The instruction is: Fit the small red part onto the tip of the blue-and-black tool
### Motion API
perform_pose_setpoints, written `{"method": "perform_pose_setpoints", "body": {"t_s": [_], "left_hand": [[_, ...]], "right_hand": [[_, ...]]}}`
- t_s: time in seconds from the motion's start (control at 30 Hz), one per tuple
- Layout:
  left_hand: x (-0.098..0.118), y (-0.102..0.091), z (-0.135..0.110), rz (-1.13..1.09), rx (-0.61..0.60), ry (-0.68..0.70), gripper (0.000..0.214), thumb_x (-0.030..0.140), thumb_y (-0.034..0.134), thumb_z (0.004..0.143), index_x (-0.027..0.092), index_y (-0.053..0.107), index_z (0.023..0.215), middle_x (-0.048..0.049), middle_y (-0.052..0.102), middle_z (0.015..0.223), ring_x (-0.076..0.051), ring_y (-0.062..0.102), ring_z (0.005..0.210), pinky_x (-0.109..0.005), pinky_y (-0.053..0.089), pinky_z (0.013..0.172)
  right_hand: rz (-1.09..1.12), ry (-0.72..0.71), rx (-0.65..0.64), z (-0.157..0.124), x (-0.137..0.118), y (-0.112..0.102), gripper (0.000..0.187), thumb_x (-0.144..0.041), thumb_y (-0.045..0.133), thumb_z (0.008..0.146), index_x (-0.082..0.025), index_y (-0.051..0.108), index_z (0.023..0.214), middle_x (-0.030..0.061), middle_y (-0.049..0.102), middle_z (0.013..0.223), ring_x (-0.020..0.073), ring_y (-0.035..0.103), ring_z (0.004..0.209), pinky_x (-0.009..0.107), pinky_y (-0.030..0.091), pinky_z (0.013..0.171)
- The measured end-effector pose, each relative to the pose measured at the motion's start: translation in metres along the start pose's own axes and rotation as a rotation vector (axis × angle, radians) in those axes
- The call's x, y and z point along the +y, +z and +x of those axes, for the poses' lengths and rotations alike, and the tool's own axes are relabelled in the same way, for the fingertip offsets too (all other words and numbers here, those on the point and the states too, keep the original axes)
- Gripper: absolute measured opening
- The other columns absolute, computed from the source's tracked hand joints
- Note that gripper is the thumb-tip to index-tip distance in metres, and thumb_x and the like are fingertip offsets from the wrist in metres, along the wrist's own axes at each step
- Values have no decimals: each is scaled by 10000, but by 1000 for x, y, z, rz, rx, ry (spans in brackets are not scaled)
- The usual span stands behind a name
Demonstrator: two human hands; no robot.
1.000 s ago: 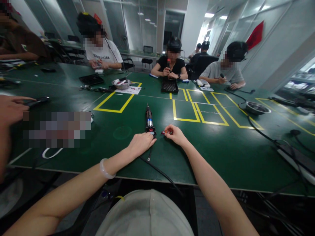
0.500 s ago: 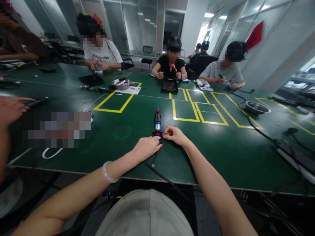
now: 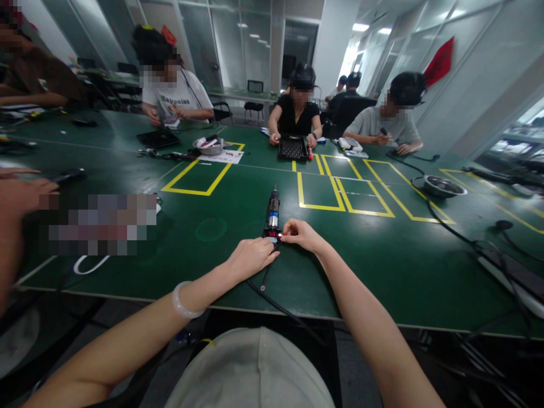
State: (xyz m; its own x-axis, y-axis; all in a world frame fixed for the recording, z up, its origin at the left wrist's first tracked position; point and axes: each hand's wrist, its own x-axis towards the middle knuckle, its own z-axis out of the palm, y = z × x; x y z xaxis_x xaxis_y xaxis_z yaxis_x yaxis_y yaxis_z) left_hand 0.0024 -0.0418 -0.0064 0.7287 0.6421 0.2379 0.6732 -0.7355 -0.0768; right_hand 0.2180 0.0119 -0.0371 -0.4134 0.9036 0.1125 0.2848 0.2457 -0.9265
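An electric screwdriver lies on the green table, its thin bit pointing away from me. Its casing looks opened, showing a silver and blue motor and a red part near the back. My left hand rests palm down at the rear end, fingers closed over it and partly hiding it. Close against the right side of that end, my right hand pinches something small that I cannot make out. From under my left hand runs a black cord, with a short wire ending in a ring beside it.
Yellow tape rectangles mark the table ahead. A round metal dish stands at right, near black cables and a power strip. Co-workers sit across, one behind a black tray. Another person's hand is at left.
Both my hands stay at the rear of the screwdriver; my right fingers have shifted slightly. The tool's front has tilted a little right. Across the table, a co-worker has lowered a red-handled tool.
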Motion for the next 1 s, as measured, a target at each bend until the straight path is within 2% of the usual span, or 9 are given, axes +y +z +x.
{"method": "perform_pose_setpoints", "body": {"t_s": [0.23,0.43,0.57,0.63,0.73,0.8,0.9,1.0], "left_hand": [[0,1,0,8,-9,-4,394,385,353,984,156,648,860,-76,690,903,-172,641,835,-252,469,655],[1,0,1,-16,-18,-13,386,390,368,977,157,654,863,-84,691,907,-170,640,834,-252,476,675],[1,-2,0,-71,0,-26,408,402,342,981,167,655,866,-81,692,911,-172,637,851,-260,471,685],[2,-5,-1,-129,4,-62,427,428,324,982,183,643,836,-64,692,907,-170,633,855,-255,456,669],[1,-10,0,-259,-22,-187,439,495,331,965,202,597,775,-21,666,807,-152,617,743,-250,428,604],[0,-12,3,-334,-6,-277,398,522,363,945,214,587,829,-5,645,795,-152,606,721,-259,436,602],[-4,-12,12,-362,107,-303,337,505,462,902,235,578,1067,-45,630,1070,-199,593,988,-317,496,767],[-7,-5,26,-334,135,-240,473,494,548,851,254,516,1257,-86,463,1389,-256,442,1260,-413,454,980]], "right_hand": [[8,-40,-20,-1,-2,-2,311,-416,727,726,-159,581,820,-1,600,728,111,499,612,241,394,579],[21,2,-1,0,0,0,354,-442,766,680,-159,590,799,-13,602,678,111,506,589,235,385,555],[58,15,-7,-1,-1,-3,335,-449,750,698,-150,637,801,11,647,714,125,548,619,251,420,593],[65,9,-5,-2,-2,-4,309,-440,733,719,-151,662,804,24,668,743,136,571,646,263,437,627],[48,-11,10,-2,-2,-4,264,-408,719,737,-151,686,787,31,682,747,148,590,670,279,454,669],[54,-16,5,-1,-2,-4,244,-390,703,751,-149,692,786,38,694,761,157,604,690,288,465,693],[77,-13,-8,-1,-2,-4,226,-372,686,763,-149,692,796,39,704,780,166,618,713,294,473,710],[109,-23,8,-1,0,-5,203,-349,684,761,-149,682,796,33,700,781,165,624,724,297,478,735]]}}
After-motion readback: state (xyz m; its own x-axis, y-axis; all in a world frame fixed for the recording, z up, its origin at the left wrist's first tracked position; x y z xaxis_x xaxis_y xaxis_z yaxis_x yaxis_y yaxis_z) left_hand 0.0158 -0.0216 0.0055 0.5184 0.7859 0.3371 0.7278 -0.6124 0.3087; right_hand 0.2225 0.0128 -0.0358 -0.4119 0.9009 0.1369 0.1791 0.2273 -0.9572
